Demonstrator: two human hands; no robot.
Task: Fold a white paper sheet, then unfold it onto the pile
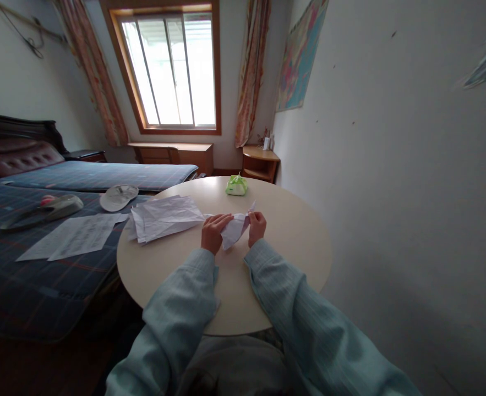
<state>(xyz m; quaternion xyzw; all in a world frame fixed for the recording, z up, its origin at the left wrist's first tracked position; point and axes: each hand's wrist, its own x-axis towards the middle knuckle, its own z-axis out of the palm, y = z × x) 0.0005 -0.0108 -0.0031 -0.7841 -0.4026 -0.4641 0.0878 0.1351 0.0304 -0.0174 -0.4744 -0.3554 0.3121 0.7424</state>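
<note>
A folded, creased piece of white paper (233, 231) is held between my two hands above the round table (300, 236). My left hand (213, 232) grips its left side, fingers curled over the top. At the other end, my right hand (257, 227) pinches the paper, and a pointed tip sticks up beside the fingers. Left of my left hand lies a loose stack of crumpled white paper sheets (166, 217), close to the table's left edge. How the paper is folded under my fingers is hidden.
A green-and-white soft pack (236, 186) stands at the table's far side. On the bed (81, 286) to the left lie printed sheets (81, 236), a white cap (119, 197) and a grey bag-like item (61, 207). A bare wall (391, 192) runs along the right.
</note>
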